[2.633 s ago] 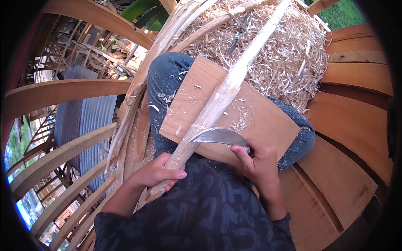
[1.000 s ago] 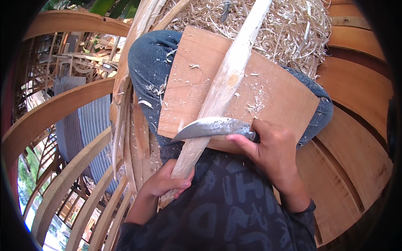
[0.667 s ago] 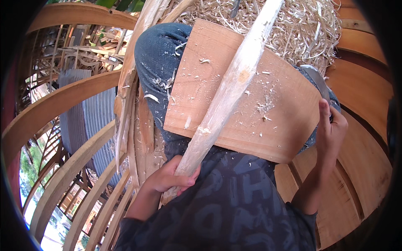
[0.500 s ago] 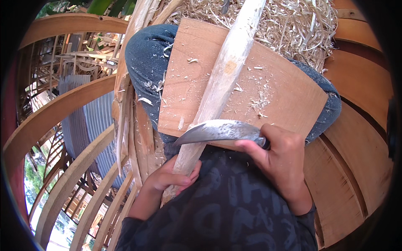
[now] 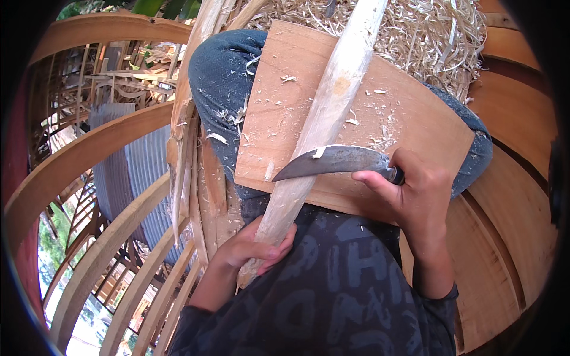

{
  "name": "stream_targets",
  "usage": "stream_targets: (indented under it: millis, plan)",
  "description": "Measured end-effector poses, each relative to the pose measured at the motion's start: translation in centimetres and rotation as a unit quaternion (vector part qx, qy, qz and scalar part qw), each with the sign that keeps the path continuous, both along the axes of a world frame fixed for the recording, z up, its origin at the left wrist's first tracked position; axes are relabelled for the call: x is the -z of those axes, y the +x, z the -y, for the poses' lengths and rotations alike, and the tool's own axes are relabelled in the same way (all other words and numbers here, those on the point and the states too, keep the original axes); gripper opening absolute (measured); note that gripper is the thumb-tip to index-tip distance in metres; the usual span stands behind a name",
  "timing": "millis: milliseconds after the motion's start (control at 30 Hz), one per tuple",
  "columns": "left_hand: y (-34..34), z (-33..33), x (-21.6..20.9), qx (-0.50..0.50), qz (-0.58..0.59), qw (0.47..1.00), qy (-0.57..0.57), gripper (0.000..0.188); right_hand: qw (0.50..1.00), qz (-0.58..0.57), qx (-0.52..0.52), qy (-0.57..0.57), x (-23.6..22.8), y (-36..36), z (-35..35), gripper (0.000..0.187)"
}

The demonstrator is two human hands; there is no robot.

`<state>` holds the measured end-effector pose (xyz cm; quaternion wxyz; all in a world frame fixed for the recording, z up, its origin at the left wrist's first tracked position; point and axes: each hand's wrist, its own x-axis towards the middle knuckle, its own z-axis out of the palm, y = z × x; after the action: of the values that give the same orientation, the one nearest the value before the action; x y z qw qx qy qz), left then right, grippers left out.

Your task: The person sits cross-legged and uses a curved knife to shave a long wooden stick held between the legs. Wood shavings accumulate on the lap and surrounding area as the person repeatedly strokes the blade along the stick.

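A long pale wooden pole point(image 5: 323, 115) slants across my lap, its near end at my body. My left hand point(image 5: 256, 246) is wrapped round the pole close to that end. In my right hand point(image 5: 418, 181) is a knife with a curved blade point(image 5: 335, 161), its dark handle mostly hidden by the fingers. The blade lies crosswise over the pole, ahead of my left hand, with its tip past the pole's left side. A small curl of wood point(image 5: 319, 152) clings to the blade's far edge. Beneath the pole, a flat wooden board point(image 5: 409, 127) rests over my legs.
A heap of thin wood shavings point(image 5: 427, 41) lies beyond the board. Long split sticks point(image 5: 185, 154) stand to my left, beside a curved slatted wooden railing point(image 5: 89, 145). Corrugated sheets point(image 5: 145, 169) show through its gaps. Curved wooden planks point(image 5: 493, 237) line the right side.
The knife has moved a little up the pole, away from my left hand, and a curl of wood now shows on its blade. The whole view has shifted slightly.
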<state>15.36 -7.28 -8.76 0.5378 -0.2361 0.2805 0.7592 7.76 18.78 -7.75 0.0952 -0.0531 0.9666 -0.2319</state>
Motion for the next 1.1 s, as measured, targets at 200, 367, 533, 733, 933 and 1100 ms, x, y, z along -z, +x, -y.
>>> stream_targets:
  millis: [200,367,533,733,933,1100]
  plan:
    - [0.8,0.6,0.6,-0.003,0.003,0.999,0.041,0.041,0.978,0.023,0.209,0.007,0.8,-2.0,-2.4,0.053]
    - [1.1,1.1,1.2,0.009,-0.015,0.999,0.045,0.04,0.97,0.002,0.241,-0.035,-0.9,-2.3,-5.8,0.048]
    - [1.2,0.7,2.1,-0.013,0.035,0.992,0.12,0.04,0.998,0.029,0.0,-0.056,-1.7,0.6,0.7,0.051]
    - [0.7,0.6,1.6,-0.024,0.058,0.991,0.115,0.038,0.998,0.038,-0.013,-0.039,-0.7,0.1,1.9,0.053]
    - [0.7,0.7,1.7,-0.031,0.079,0.988,0.129,0.04,0.997,-0.062,0.007,0.047,0.3,-1.6,-0.2,0.059]
    - [1.1,1.2,2.3,-0.005,0.049,0.991,0.122,0.04,0.957,-0.008,0.289,-0.002,1.2,-4.0,-5.6,0.048]
